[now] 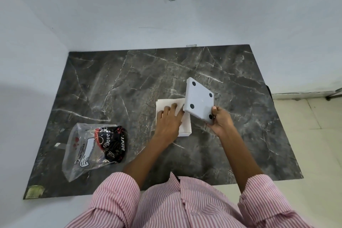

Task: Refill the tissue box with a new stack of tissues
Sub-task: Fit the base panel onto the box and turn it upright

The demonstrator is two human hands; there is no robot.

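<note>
A white square tissue box (186, 131) lies open on the dark marble table (118, 87), with a stack of white tissues (167, 103) inside it. My left hand (169, 119) rests flat on the tissues, fingers spread. My right hand (220, 120) holds the box's grey base panel (199, 99) by its near corner. The panel is tilted up over the box's right edge, and its four black feet face me.
A crumpled clear plastic tissue wrapper (92, 149) with black and red print lies at the table's near left. White walls close in the far and left sides. The table's right edge drops to a tiled floor (314, 135).
</note>
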